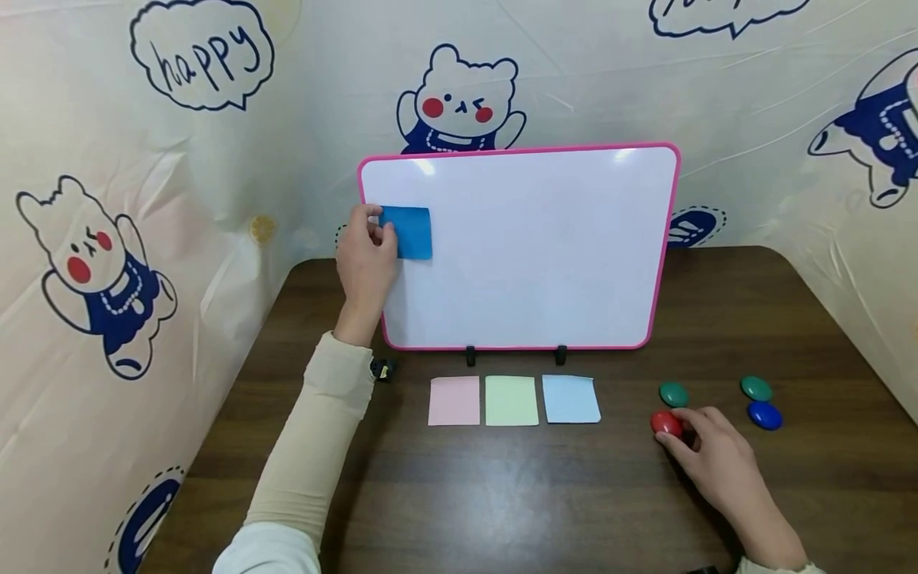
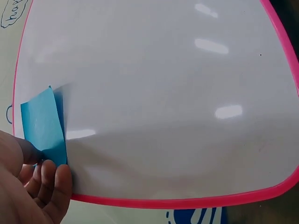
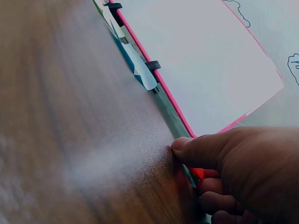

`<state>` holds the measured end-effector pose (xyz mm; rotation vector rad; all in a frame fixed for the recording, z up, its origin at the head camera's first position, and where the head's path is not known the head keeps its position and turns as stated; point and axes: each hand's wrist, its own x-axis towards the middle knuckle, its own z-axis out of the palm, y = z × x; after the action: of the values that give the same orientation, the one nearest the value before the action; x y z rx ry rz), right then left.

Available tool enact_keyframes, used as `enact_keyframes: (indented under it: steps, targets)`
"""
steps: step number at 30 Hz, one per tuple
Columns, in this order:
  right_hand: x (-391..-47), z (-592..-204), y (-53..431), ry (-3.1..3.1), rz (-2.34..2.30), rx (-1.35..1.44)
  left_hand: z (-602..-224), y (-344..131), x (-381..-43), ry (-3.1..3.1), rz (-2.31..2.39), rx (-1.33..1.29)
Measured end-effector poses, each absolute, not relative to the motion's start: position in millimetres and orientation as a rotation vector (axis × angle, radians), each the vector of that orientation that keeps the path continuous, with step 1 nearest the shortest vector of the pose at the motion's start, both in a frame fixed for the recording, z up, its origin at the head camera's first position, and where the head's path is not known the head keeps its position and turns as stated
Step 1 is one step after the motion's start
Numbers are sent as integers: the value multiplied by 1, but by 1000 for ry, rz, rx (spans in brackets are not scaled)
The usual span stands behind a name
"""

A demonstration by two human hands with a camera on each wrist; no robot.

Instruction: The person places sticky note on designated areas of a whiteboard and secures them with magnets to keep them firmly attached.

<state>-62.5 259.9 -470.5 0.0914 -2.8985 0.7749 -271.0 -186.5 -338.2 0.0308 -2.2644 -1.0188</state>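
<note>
My left hand pinches a blue sticky note by its left side, against the left part of a pink-framed whiteboard. In the left wrist view the note tilts off the board, with thumb and fingers at its edge. On the right of the table, my right hand pinches a red round magnet between thumb and fingers. A green magnet lies just behind the red one. Most of the red magnet is hidden by the fingers in the right wrist view.
Pink, green and light blue sticky notes lie in a row before the board. Farther right are another green magnet and a blue magnet. Black clips hold the board's lower edge. A printed cloth hangs behind.
</note>
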Motion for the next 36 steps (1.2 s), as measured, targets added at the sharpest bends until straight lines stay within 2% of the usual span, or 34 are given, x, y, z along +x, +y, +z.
enact_keyframes:
  steps: [22,29,36]
  targets:
    - [-63,-468,258,-2897,774,86,-339,-184,-270,-2262,-1163,22]
    - [-61,-458,250,-2814,812,22,-340,-186,-270,-2231,-1201,-38]
    - [-68,-446,238,-2734,830,69,-344,-190,-268,-2234,-1181,-37]
